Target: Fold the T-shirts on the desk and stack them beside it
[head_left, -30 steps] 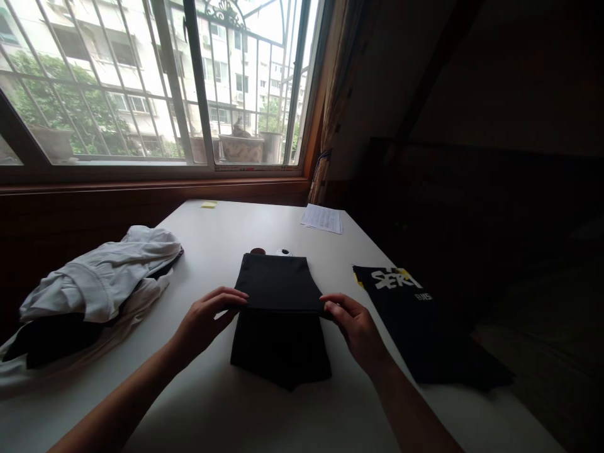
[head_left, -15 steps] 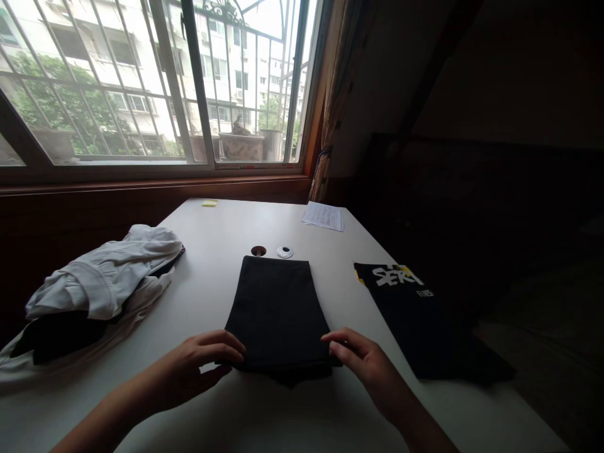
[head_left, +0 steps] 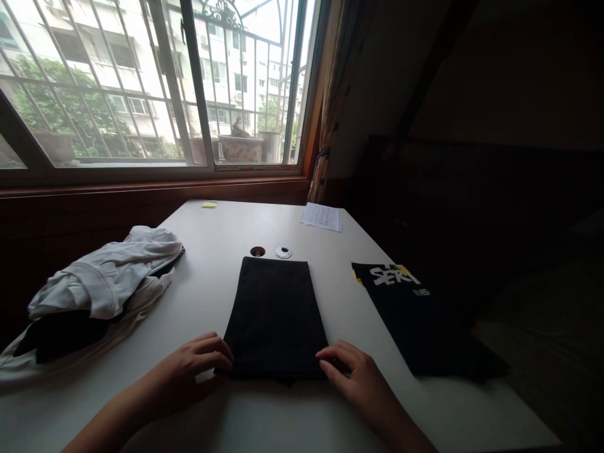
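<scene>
A folded black cloth (head_left: pixel 276 318) lies flat on the white table (head_left: pixel 207 251), its narrower end toward the window. At its near left corner is my left hand (head_left: pixel 195 368), fingers curved and pinched on the edge. My right hand (head_left: pixel 352 374) is at the near right corner, thumb and fingertips closed on the cloth's edge. A small dark bit of fabric pokes out beneath the near edge between the hands.
Heaped white and black clothes (head_left: pixel 104 277) lie at the left. A dark garment with white lettering (head_left: pixel 419 327) rests at the right edge. Papers (head_left: pixel 321 216), a yellow note (head_left: pixel 209 204) and two round holes, one with a white ring (head_left: pixel 283 252), are farther back.
Both hands have moved slightly down and toward the left. The near edge of the black cloth looks straighter, and less dark fabric sticks out beneath it.
</scene>
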Available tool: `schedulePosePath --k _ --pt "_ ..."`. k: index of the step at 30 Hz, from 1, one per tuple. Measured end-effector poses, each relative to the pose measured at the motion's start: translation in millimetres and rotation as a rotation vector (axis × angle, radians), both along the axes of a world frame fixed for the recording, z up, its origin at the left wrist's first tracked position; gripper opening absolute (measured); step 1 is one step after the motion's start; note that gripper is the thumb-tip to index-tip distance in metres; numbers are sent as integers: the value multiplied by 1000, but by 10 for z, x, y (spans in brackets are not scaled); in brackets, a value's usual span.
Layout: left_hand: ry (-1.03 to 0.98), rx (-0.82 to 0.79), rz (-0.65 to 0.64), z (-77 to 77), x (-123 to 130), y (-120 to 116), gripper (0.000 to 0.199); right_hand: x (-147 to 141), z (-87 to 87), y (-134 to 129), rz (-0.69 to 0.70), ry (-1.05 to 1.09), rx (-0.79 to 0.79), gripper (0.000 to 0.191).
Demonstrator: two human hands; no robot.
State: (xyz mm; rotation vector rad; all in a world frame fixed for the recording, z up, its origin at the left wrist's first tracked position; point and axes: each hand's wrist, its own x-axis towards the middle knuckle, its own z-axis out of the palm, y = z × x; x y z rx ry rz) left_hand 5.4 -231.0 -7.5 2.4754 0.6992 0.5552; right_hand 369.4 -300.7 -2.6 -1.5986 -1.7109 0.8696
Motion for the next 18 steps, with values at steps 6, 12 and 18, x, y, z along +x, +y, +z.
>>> schedulePosePath --k 6,12,18 --pt "-24 150 35 204 151 39 17 54 -25 35 -32 -152 151 19" --pt "18 344 97 140 699 311 43 -154 -103 224 73 -373 329 36" --pt "295 340 267 -208 1126 921 56 -246 -397 259 215 -569 220 55"
